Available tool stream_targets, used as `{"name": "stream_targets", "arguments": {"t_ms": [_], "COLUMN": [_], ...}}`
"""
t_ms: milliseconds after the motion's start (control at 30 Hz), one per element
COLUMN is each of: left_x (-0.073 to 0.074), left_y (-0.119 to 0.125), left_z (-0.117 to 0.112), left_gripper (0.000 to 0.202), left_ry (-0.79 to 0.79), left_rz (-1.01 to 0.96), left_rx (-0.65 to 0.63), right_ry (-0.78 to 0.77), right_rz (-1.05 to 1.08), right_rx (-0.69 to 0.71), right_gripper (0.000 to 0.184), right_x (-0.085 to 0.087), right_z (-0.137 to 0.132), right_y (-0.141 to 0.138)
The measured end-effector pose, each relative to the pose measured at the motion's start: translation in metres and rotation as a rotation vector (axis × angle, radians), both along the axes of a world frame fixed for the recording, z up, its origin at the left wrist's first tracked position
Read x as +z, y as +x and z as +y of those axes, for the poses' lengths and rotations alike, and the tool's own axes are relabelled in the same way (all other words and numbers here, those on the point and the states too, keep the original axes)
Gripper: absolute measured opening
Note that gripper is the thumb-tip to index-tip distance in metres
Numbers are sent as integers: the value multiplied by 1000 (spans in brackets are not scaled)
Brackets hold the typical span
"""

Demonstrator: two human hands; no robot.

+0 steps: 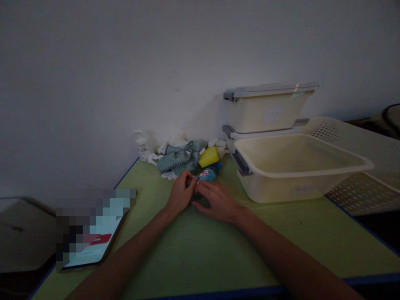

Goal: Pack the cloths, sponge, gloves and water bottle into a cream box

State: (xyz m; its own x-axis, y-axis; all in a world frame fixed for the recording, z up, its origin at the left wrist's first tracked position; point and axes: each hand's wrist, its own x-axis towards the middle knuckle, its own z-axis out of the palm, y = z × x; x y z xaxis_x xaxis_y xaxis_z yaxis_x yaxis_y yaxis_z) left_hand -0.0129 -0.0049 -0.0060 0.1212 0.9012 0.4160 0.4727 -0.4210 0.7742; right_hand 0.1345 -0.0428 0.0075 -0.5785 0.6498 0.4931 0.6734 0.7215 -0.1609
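Toward the table's far edge, both hands half-curl fingers at a bottle, hold unclear; likely slick, grip mid-body.

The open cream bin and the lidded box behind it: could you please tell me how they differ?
The open bin shows its inside, while the lidded box is covered by a lid. The open bin stands nearer the camera; the lidded box sits farther back. Both are cream-coloured.
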Motion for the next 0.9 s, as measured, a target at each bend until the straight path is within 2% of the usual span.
{"name": "stream_targets", "arguments": {"t_ms": [233, 367, 467, 567, 633, 700, 767, 833, 900], "left_x": [-1, -2, 2, 8, 11, 10, 6, -3, -10], "left_y": [8, 6, -2, -14, -21, -27, -30, -32, -34], "left_z": [-7, -4, -2, 2, 6, 11, 16, 20, 24], "left_gripper": [23, 16, 18, 33, 44, 56, 65, 68, 61], "left_ry": [25, 79, 247, 467, 510, 466, 365, 252, 192], "left_rz": [-18, 0, 104, 323, 433, 507, 557, 593, 615], "left_rx": [-179, -226, -111, 136, 271, 352, 372, 309, 184], "right_ry": [48, 54, 56, 57, 57, 58, 61, 63, 62], "right_rz": [39, 22, 19, 42, 63, 78, 82, 79, 69], "right_rx": [-80, -121, -143, -185, -216, -246, -274, -301, -323], "right_gripper": [32, 21, 9, 7, 11, 15, 20, 26, 32], "right_x": [6, 6, 5, 3, 1, -1, -3, -4, -5], "right_z": [1, 3, 7, 13, 17, 20, 23, 25, 25], "right_y": [3, 5, 7, 10, 12, 15, 17, 19, 22]}}
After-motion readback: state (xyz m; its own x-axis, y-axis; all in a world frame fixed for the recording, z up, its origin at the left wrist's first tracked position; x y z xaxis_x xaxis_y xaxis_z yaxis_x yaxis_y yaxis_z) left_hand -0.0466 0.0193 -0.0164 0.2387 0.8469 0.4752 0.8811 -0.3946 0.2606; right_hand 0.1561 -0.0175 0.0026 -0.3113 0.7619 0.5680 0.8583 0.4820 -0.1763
